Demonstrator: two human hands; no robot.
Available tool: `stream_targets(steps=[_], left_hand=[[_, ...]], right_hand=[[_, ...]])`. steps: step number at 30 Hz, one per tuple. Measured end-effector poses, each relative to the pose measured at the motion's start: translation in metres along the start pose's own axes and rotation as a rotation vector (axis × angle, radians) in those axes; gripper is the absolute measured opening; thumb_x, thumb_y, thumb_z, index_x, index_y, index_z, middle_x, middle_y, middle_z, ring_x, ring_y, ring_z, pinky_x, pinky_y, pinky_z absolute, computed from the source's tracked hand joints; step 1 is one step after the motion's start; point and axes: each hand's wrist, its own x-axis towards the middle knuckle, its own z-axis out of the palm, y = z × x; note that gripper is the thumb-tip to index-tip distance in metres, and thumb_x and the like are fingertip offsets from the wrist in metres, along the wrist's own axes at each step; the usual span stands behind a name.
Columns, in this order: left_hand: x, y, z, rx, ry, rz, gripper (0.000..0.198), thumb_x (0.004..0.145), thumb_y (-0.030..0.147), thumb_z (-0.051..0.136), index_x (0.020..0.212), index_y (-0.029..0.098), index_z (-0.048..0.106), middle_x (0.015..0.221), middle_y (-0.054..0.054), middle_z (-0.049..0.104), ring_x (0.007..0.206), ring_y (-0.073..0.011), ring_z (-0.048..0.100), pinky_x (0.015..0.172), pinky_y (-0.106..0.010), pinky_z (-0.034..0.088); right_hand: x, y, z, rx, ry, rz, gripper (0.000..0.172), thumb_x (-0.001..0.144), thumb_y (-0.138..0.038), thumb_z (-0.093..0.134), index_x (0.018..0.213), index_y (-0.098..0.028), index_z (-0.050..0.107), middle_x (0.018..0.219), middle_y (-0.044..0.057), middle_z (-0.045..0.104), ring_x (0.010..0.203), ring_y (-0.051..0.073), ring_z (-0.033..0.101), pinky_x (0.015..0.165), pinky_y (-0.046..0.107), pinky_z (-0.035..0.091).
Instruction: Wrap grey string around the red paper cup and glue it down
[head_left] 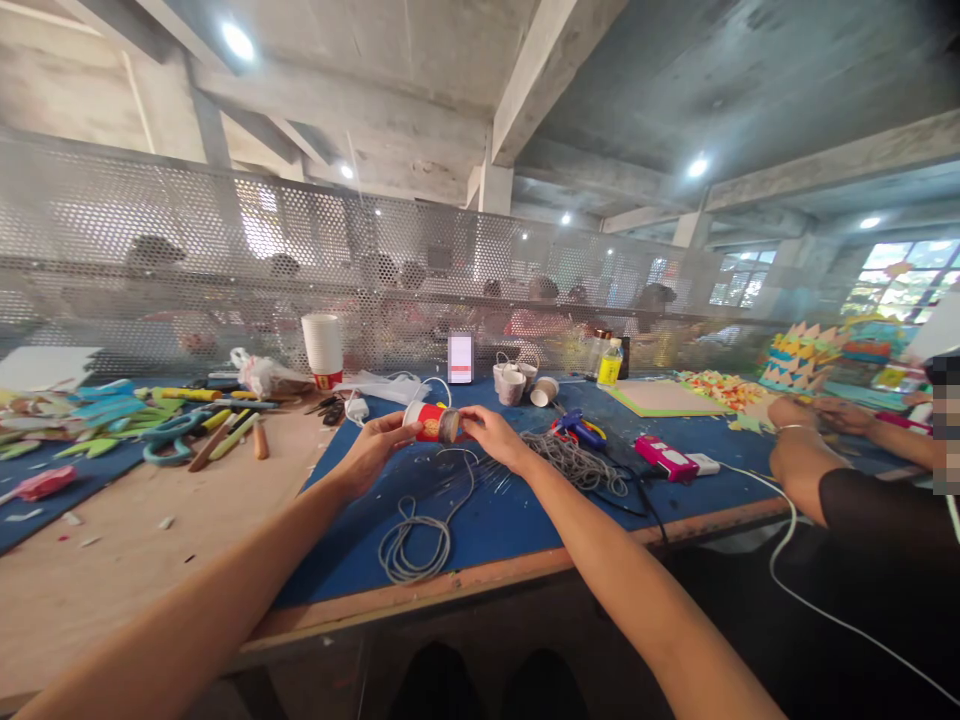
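Observation:
A red and white paper cup (429,421) lies on its side in the air above the blue mat, with a white loop handle over it. Grey cord (449,427) is wound around its right end. My left hand (382,442) is closed around the cup's left end. At the wound end, the fingers of my right hand (489,433) are pinched together on the cord; their tips are partly hidden. Below the cup, loose cord runs down to a coil (417,548) on the mat. A tangled cord pile (581,468) lies beside my right wrist.
Small cord-wrapped cups (511,384) and a blue glue gun (581,428) are beyond my right hand. A cup stack (322,345), scissors (169,435) and a phone (460,358) stand or lie around. At right is a co-worker's arm (799,460) near a pink box (664,458).

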Motion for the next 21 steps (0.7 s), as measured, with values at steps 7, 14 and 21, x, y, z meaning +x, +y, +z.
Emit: stream_targets(steps=[7, 14, 21], left_hand=[[0.001, -0.003, -0.002, 0.026, 0.013, -0.029, 0.032, 0.069, 0.042, 0.086, 0.088, 0.018, 0.079, 0.083, -0.007, 0.077, 0.073, -0.0213, 0.067, 0.071, -0.031, 0.049], [0.007, -0.007, -0.011, 0.051, 0.135, 0.039, 0.037, 0.068, 0.048, 0.085, 0.088, 0.017, 0.079, 0.081, -0.007, 0.077, 0.075, -0.0214, 0.067, 0.074, -0.032, 0.048], [0.01, -0.009, -0.013, -0.02, 0.211, 0.036, 0.032, 0.069, 0.042, 0.087, 0.092, 0.021, 0.08, 0.091, -0.005, 0.079, 0.089, -0.019, 0.068, 0.089, -0.03, 0.048]], right_hand=[[0.002, -0.002, -0.006, -0.099, 0.108, 0.002, 0.01, 0.085, -0.027, 0.067, 0.09, -0.018, 0.071, 0.078, 0.001, 0.072, 0.069, 0.015, 0.069, 0.075, 0.029, 0.055], [-0.006, -0.022, -0.006, -0.076, -0.012, -0.066, 0.014, 0.083, -0.025, 0.063, 0.089, -0.019, 0.074, 0.078, 0.0, 0.072, 0.071, 0.015, 0.068, 0.076, 0.027, 0.053], [-0.015, -0.024, -0.009, -0.157, -0.17, -0.066, 0.017, 0.082, -0.02, 0.057, 0.082, -0.021, 0.074, 0.069, -0.001, 0.069, 0.066, 0.014, 0.066, 0.067, 0.024, 0.051]])
